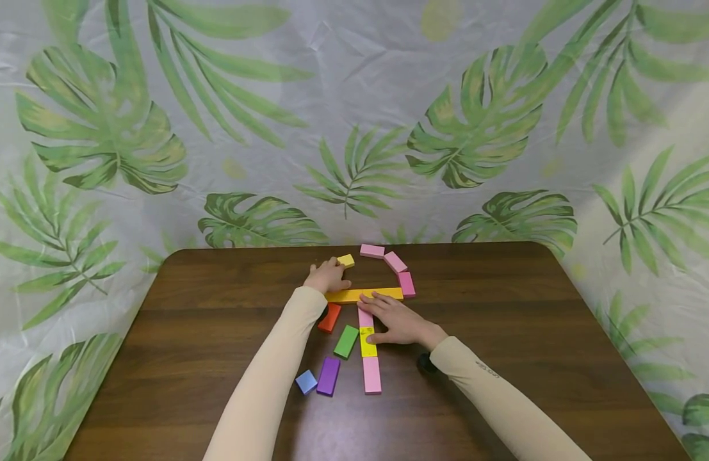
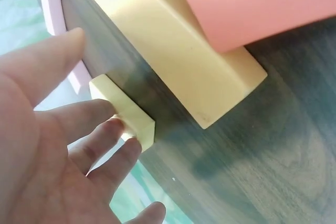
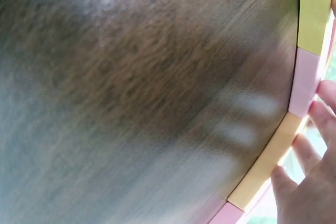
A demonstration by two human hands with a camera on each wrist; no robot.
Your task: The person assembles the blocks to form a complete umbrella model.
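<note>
My left hand [image 1: 326, 276] reaches to the far side of the table, its fingertips at a small yellow block [image 1: 346, 260]. In the left wrist view the fingers touch that yellow block [image 2: 122, 109], while the thumb stands away from it. A long orange block [image 1: 348, 296] lies crosswise just nearer. My right hand [image 1: 401, 320] lies with fingers spread over the orange block and the upper pink block [image 1: 365, 317], its thumb on a bright yellow block [image 1: 368, 346]. The right wrist view has fingertips along the orange block [image 3: 265, 162] and the pink block [image 3: 304, 83].
Three pink blocks [image 1: 395, 261] curve down to the orange block's right end. Another pink block [image 1: 372, 376] ends the column. Left of it lie a red block [image 1: 330, 318], a green block [image 1: 346, 342], a purple block [image 1: 328, 376] and a blue block [image 1: 306, 382]. A leaf-patterned cloth [image 1: 354, 128] hangs behind.
</note>
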